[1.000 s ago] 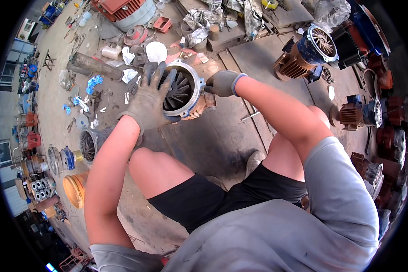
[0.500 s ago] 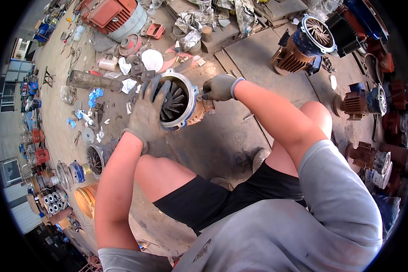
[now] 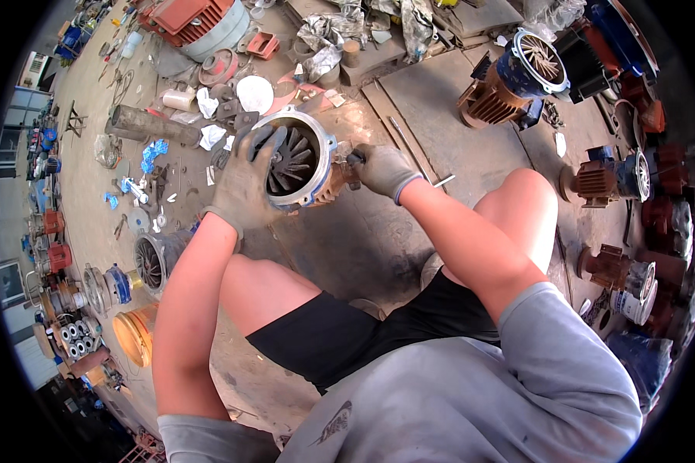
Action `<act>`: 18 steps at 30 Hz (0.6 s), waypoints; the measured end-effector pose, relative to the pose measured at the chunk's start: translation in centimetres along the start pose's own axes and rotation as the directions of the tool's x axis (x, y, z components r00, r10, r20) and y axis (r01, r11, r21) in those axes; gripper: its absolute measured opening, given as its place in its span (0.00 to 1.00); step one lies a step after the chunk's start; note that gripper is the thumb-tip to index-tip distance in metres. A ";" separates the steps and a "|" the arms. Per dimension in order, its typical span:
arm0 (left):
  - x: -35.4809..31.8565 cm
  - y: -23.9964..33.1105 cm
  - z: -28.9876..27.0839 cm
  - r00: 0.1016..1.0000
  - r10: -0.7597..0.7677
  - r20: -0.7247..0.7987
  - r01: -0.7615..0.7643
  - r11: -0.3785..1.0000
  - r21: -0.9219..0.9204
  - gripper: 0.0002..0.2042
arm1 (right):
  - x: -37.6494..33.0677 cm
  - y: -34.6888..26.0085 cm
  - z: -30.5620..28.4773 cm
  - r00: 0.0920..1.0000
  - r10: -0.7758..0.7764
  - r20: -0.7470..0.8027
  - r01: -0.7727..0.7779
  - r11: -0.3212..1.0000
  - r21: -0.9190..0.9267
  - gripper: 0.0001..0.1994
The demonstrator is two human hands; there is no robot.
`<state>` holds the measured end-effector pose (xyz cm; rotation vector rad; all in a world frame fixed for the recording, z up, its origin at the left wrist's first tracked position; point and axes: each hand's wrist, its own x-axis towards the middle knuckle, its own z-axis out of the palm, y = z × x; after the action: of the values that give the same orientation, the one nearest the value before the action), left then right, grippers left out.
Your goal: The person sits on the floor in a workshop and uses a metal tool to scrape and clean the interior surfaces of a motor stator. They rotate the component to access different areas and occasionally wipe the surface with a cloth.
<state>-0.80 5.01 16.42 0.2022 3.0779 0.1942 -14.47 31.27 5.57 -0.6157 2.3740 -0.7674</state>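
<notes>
An electric motor (image 3: pixel 325 190) with a rusty, finned body stands in front of me, its round end ring facing up and a dark bladed fan (image 3: pixel 292 160) inside. My left hand (image 3: pixel 245 179), in a grey work glove, grips the left side of the ring, its fingers laid over the rim. On the motor's right, my gloved right hand (image 3: pixel 386 170) is closed by a small rusty block on the housing. Something dark shows at its fingertips, too small to name. A thin T-handled bar (image 3: pixel 404 140) lies on the floor beyond the right hand.
Further motors stand at the right, one with an open fan end (image 3: pixel 540 58). Another fan-ended motor (image 3: pixel 151 261) and a yellow bucket (image 3: pixel 135 338) are at my left. A metal pipe (image 3: pixel 150 126), a white disc (image 3: pixel 255 94), rags and loose parts litter the floor ahead.
My right hand has turned and shifted slightly right and down beside the motor, uncovering more of the T-handled bar. The left hand keeps its hold on the ring. The whole view has shifted slightly.
</notes>
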 end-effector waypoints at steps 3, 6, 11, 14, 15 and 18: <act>0.8 -0.2 0.1 1.000 -0.018 0.000 0.018 1.000 -0.009 0.66 | 1.6 0.6 -1.5 0.993 -0.073 0.096 0.080 0.994 -0.076 0.18; 0.0 1.0 0.2 0.996 -0.081 -0.023 0.081 0.997 0.011 0.63 | 0.3 1.9 0.6 0.971 -0.135 0.196 0.141 0.990 -0.017 0.17; -0.3 6.3 0.7 0.884 -0.457 -0.101 0.462 0.886 0.044 0.64 | -4.9 -1.2 3.6 0.893 0.094 0.439 -0.269 0.895 0.355 0.16; 1.8 10.6 1.3 0.705 -0.699 -0.121 0.705 0.709 0.013 0.63 | -3.6 -0.4 4.1 0.934 -0.028 0.357 -0.013 0.994 0.111 0.18; 2.8 11.6 1.7 0.669 -0.733 -0.119 0.740 0.672 0.025 0.63 | -2.7 0.8 4.7 0.951 0.001 0.310 -0.031 0.995 0.091 0.19; 3.1 12.8 1.4 0.636 -0.763 -0.116 0.770 0.637 0.032 0.64 | -0.8 2.3 3.7 0.966 -0.002 0.258 0.007 1.000 -0.018 0.20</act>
<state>-2.19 18.23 16.50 -1.1451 2.9220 0.0318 -12.10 32.00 1.84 -0.6846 2.1433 -0.6262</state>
